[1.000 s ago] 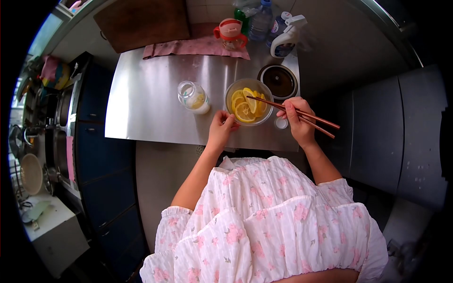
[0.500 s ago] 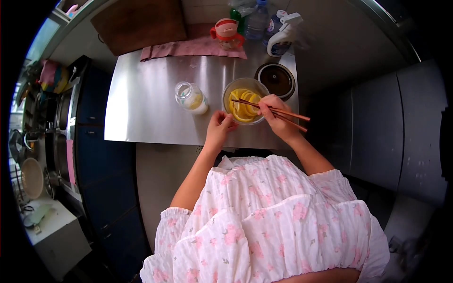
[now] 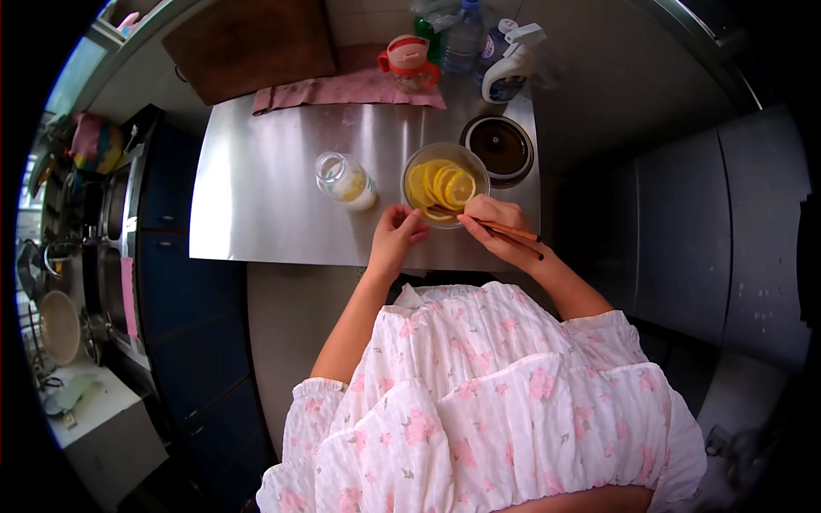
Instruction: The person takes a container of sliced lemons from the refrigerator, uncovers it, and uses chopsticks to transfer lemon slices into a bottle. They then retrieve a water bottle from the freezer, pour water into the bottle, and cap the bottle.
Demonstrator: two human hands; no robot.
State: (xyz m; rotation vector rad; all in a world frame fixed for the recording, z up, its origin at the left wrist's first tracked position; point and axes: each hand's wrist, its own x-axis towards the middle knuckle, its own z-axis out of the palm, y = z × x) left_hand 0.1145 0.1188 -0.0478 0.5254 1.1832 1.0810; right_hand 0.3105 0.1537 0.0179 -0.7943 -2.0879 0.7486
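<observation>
Yellow lemon slices (image 3: 445, 181) lie overlapping in a clear round bowl (image 3: 485, 162) on the metal tabletop. My right hand (image 3: 496, 224) is closed around a pair of brown chopsticks (image 3: 510, 231). Their tips reach into the near side of the bowl, among the slices; whether they pinch one I cannot tell. At the bowl's near left rim, my left hand (image 3: 398, 235) has its fingers curled in, thumb and fingertips against the edge. Left of the bowl stands an open glass jar (image 3: 346, 181) with something whitish and yellow inside.
A dark round lid (image 3: 498, 145) lies just right of the bowl. At the back are a pink cloth (image 3: 342, 91), a red-handled cup (image 3: 409, 64), a white spray bottle (image 3: 513, 64), a water bottle (image 3: 463, 38) and a leaning wooden board (image 3: 248, 47).
My right hand has moved toward me, bringing the chopstick tips from the middle of the bowl to its near side. The slices have shifted, one now facing up at the right. My left hand stays put.
</observation>
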